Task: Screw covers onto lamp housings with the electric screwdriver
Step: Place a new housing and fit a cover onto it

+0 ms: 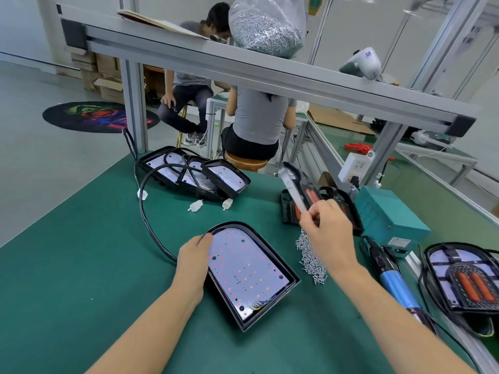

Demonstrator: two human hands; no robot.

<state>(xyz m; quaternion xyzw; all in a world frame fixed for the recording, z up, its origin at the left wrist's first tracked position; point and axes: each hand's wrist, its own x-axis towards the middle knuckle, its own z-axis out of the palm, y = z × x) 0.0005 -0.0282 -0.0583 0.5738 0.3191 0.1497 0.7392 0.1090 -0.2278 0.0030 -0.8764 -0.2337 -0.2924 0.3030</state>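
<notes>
An open black lamp housing [272, 309] with a white LED board lies on the green mat in front of me. My left hand [193, 259] rests on its left edge, fingers against the rim. My right hand [328, 225] is raised to the right of the housing and grips a lamp cover [293, 184], lifted edge-on and blurred, above a stack of covers [332, 201]. A pile of loose screws [310, 256] lies between the housing and the blue electric screwdriver [397, 282], which lies on the mat at the right.
Several open housings with black cables [194, 171] sit at the back of the mat. A teal power box [386, 214] stands at the right, with a covered lamp [467, 279] beyond the screwdriver. A bag of screws [267, 25] sits on the overhead rail. Two people sit behind the bench.
</notes>
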